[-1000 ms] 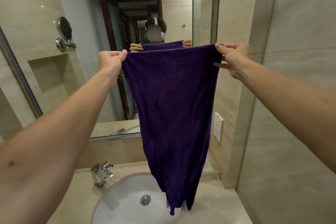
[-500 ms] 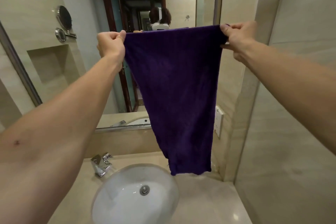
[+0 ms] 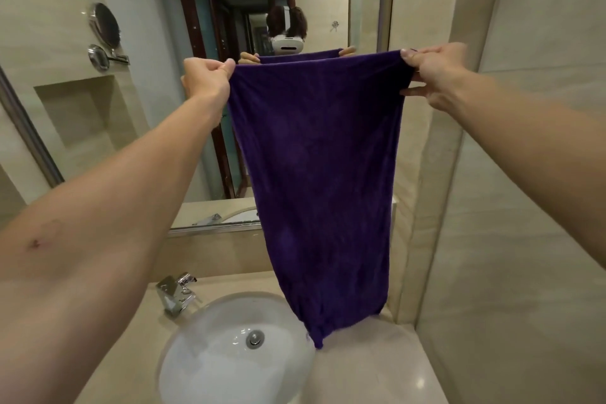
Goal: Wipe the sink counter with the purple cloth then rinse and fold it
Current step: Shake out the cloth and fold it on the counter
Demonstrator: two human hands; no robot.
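Above the sink (image 3: 203, 357) and bench (image 3: 377, 367): left hand (image 3: 205, 75) pinching 1 top corner of purple cloth (image 3: 318, 174), soft, limp, likely damp and light; right hand (image 3: 433, 72) pinching the other. Best held by both top corners for folding.

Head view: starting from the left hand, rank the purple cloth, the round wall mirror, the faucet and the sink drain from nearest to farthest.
From the left hand:
1. Purple cloth: its top corner is pinched in the fingers.
2. Round wall mirror: up and to the left, on the wall.
3. Faucet: well below, on the counter.
4. Sink drain: lowest, in the basin.
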